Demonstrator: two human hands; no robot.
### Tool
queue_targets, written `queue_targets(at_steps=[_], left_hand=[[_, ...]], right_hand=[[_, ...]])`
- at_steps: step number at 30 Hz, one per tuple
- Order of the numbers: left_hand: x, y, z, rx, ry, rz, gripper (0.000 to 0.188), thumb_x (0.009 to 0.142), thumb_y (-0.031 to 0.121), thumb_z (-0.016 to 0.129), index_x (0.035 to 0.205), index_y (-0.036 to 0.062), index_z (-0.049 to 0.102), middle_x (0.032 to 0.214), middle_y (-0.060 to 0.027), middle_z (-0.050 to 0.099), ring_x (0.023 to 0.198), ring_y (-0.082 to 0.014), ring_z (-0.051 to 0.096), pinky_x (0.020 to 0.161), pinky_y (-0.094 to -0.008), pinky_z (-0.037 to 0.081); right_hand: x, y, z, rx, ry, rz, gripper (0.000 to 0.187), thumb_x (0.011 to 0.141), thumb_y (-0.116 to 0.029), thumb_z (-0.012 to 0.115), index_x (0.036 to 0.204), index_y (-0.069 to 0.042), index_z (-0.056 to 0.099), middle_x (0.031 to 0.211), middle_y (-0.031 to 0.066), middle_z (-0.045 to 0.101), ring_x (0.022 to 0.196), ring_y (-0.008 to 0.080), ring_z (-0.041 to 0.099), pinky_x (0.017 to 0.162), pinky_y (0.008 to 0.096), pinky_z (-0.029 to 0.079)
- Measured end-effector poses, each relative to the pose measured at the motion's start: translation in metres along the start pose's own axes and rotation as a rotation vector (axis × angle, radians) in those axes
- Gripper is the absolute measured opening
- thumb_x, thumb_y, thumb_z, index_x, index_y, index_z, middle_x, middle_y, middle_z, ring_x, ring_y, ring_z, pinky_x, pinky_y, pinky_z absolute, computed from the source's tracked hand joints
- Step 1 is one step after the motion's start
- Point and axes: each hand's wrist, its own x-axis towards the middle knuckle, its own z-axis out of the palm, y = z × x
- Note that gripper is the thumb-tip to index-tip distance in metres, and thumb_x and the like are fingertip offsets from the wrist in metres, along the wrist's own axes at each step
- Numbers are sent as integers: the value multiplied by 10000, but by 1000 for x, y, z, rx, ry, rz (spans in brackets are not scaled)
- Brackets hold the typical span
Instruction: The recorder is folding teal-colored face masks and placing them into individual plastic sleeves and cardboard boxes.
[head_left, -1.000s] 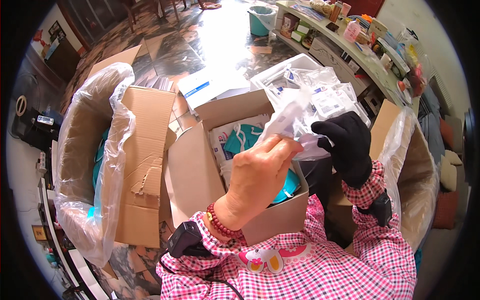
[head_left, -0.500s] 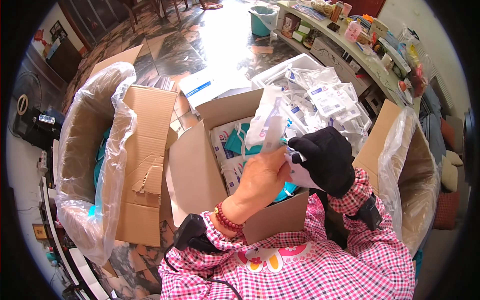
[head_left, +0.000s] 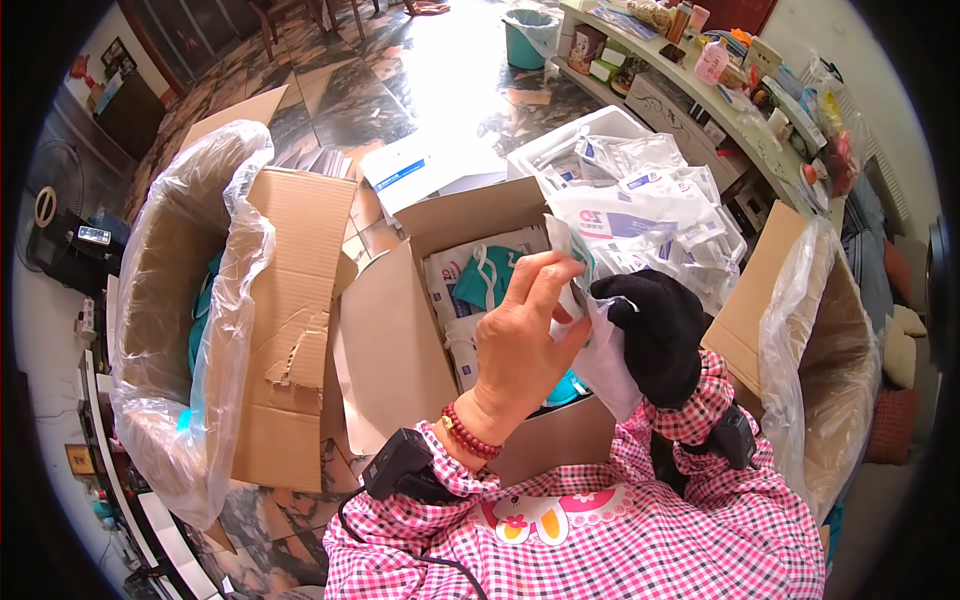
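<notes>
So I was watching this from across the room: the white packet (head_left: pixel 612 372) was up in the air between both hands, over the near right side of the brown carton (head_left: pixel 550 445). The left hand (head_left: pixel 530 335), bare, had its fingers and thumb pinched on it, and the right hand (head_left: pixel 657 338), black-gloved, had its grip curled round the other side.

Progress-wise, I'd call it mid-job, with that one packet unfinished. A big heap of white packets (head_left: pixel 655 180) filled the white bin (head_left: pixel 530 150), and teal masks (head_left: pixel 478 283) plus more packets lay in the carton, so plenty looked left. Couldn't tell which pile was the done one.

Labels: the pouch (head_left: pixel 630 222) atop the heap had bold pinkish lettering and a purple band. The flat white box (head_left: pixel 405 180) behind the carton had a blue stripe, its print too tiny for me.
</notes>
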Motion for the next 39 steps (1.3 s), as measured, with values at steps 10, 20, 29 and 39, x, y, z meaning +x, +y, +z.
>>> queue_targets(at_steps=[10, 20, 29, 39], left_hand=[[4, -6, -8, 280, 109, 270, 306, 704, 31, 787, 972, 96, 656, 1014, -1, 658, 739, -203, 680, 616, -309, 552], [-10, -6, -6, 185, -216, 141, 197, 764, 63, 705, 952, 57, 643, 909, -95, 669, 784, -305, 673, 649, -389, 535], [-6, -1, -13, -265, -200, -312, 207, 736, -9, 734, 916, 30, 641, 646, 45, 474, 552, -26, 408, 513, -224, 327], [-8, -34, -26, -1345, -73, -715, 105, 1005, 163, 600, 965, 69, 627, 764, 42, 609, 587, -39, 467, 545, -194, 389]], right_hand=[[-2, 6, -1, -83, 32, 158, 235, 777, -48, 757, 1006, -75, 712, 871, 105, 712, 752, 290, 686, 658, 382, 530], [8, 5, -4, -428, -169, -78, 285, 783, -226, 775, 1041, -156, 675, 803, 17, 663, 701, 227, 620, 638, 360, 465], [1, 12, -5, -528, -183, -61, 376, 810, -439, 769, 1096, -204, 705, 706, -11, 565, 632, 150, 569, 586, 320, 437], [-17, 26, -17, -372, -253, -84, 252, 801, -321, 776, 991, -165, 723, 681, 67, 609, 604, 250, 600, 562, 376, 462]])
